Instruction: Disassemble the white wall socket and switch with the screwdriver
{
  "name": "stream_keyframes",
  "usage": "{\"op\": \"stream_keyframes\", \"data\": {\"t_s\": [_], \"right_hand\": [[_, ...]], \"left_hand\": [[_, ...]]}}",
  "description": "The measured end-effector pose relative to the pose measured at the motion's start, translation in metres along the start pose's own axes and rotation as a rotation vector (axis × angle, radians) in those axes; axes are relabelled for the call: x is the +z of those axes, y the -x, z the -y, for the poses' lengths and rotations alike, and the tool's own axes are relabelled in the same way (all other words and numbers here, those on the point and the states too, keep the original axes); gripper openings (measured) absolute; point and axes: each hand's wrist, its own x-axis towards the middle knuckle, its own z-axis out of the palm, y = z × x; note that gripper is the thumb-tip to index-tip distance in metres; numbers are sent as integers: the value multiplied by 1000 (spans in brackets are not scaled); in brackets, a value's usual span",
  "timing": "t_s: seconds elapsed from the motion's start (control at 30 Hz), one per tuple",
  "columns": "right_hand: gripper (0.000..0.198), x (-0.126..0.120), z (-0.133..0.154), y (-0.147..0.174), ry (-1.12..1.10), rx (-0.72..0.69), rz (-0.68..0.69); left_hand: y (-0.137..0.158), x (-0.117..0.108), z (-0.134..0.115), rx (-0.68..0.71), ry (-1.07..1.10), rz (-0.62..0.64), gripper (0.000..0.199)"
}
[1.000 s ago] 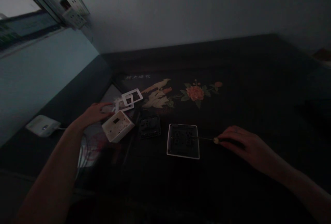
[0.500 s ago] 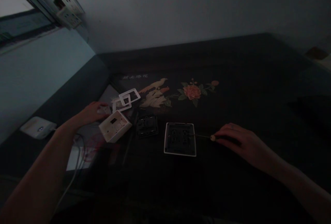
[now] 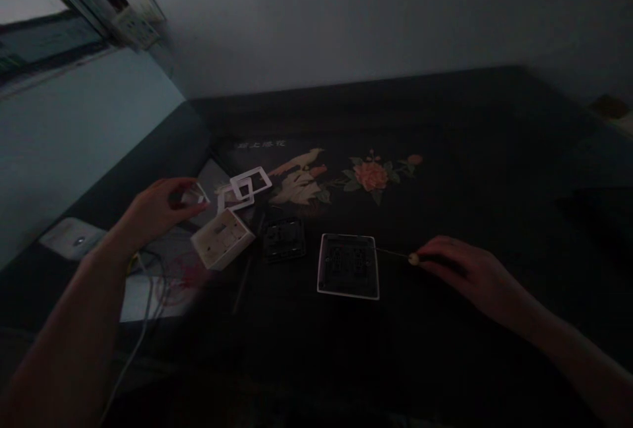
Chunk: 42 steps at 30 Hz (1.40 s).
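My right hand point(image 3: 457, 270) grips a thin screwdriver point(image 3: 414, 258) by its pale handle end. The shaft points left, and its tip is at the right rim of a square socket panel point(image 3: 348, 293). That panel lies face down, its dark inner side up. Between the thumb and fingers of my left hand point(image 3: 161, 207) is a small whitish, partly see-through piece point(image 3: 196, 196), its kind unclear. Just to the right of this hand sits an open white wall box point(image 3: 222, 240). A dark socket module point(image 3: 283, 239) lies between the box and the panel.
Two white frames point(image 3: 252, 183) overlap behind the wall box. A white device point(image 3: 74, 238) and a white cable point(image 3: 143, 329) are at the left. Wall sockets point(image 3: 138, 12) hang at the upper left. The dark table point(image 3: 445, 151) carries a bird and flower picture.
My left hand has lifted slightly up and left from beside the wall box with the small whitish piece. The screwdriver tip has shifted from inside the panel to its right rim.
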Motion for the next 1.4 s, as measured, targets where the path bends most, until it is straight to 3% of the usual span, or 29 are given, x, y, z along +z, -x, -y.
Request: {"op": "stream_keyframes", "data": {"t_s": [0.13, 0.3, 0.47, 0.6, 0.7, 0.8, 0.87, 0.93, 1.0, 1.07, 1.13, 1.27, 1.4], "right_hand": [[30, -1, 4, -1, -66, 105, -47], [31, -3, 6, -3, -122, 209, -77], [28, -3, 2, -6, -174, 253, -119], [32, -5, 0, -7, -211, 278, -157], [35, -14, 0, -5, -233, 297, -130], [34, -30, 1, -5, -250, 276, -79], [29, -42, 6, -11, -237, 225, -119], [26, -52, 19, -23, -259, 197, -194], [33, -58, 39, -41, -465, 142, -346], [32, -60, 62, -61, -698, 58, -437], [22, -57, 84, -76, -761, -70, -488], [25, -40, 109, -83, -581, -253, -452], [31, -27, 110, -70, -197, -299, -363]], "left_hand": [[-5, 3, -68, 235, 172, 88, 55], [-28, 44, -154, 447, 171, 166, 54], [-36, 83, -200, 504, 168, 197, 49], [-36, 92, -205, 514, 232, 141, 47], [-27, 85, -201, 520, 351, 29, 31], [1, 76, -197, 509, 510, -121, 23], [26, 76, -195, 538, 611, -148, 22], [50, 82, -194, 584, 681, -129, 22], [65, 90, -192, 631, 742, -101, 27], [70, 99, -189, 693, 784, -18, 46], [70, 105, -185, 732, 796, 86, 74], [71, 110, -181, 664, 795, 243, 112], [78, 112, -182, 583, 761, 327, 105]]}}
